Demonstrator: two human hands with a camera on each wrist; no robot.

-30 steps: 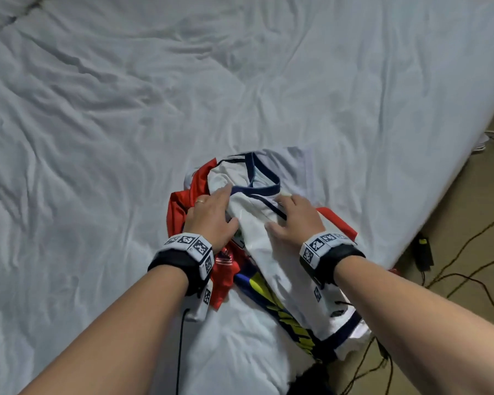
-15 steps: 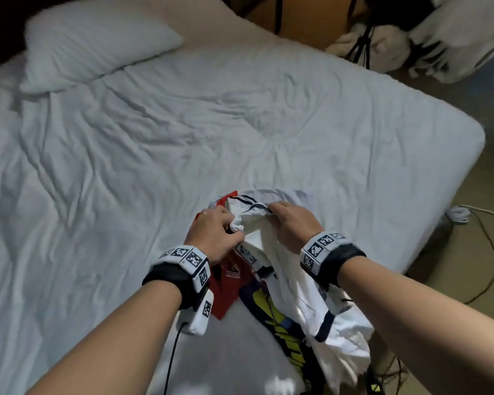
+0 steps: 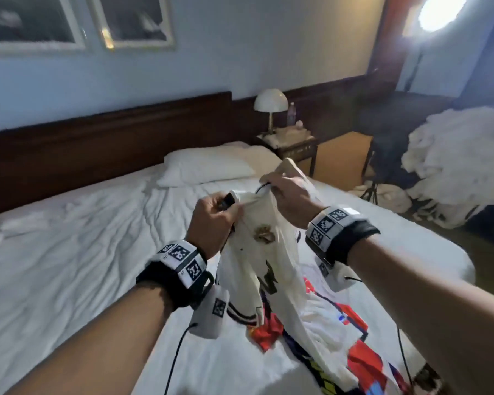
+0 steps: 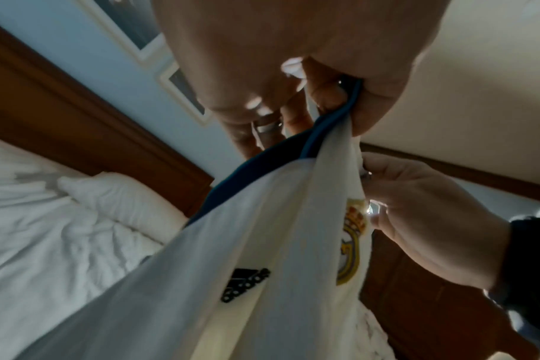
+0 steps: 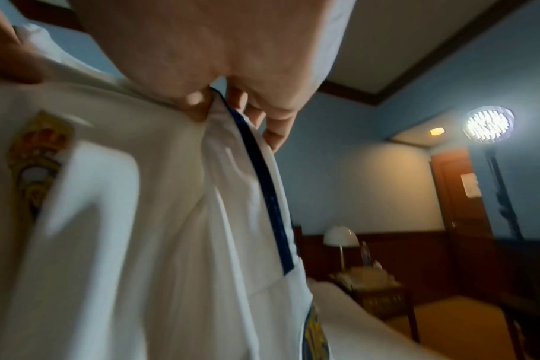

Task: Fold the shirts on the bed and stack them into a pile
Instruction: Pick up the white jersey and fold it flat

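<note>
**A:** What am I looking at? Where is the shirt?

**B:** I am holding the cream-white football shirt with the navy collar trim and gold crest up in the air over the near edge of the white-sheeted bed, at about the centre of the head view. My left hand is pinching the collar at roughly 10 o'clock from the crest, thumb and fingers curled tight on the navy band. My right hand is gripping the shoulder seam at about 1 o'clock from it, fingers closed on the fabric.

**A:** Why are you holding it so high?

**B:** I judge I am letting it hang so the body drops straight and the twists fall out; gripping near the neckline on both sides is giving me the two points to spread it from.

**A:** And the others?

**B:** The crumpled heap of red, white, navy and yellow shirts is lying on the bed at 5 o'clock from my hands, right beneath the hanging hem. No folded pile is showing yet, so I reckon I am early in the job.

**A:** Any worry?

**B:** The hem is possibly dragging on that heap; I cannot tell whether they are touching.
</note>
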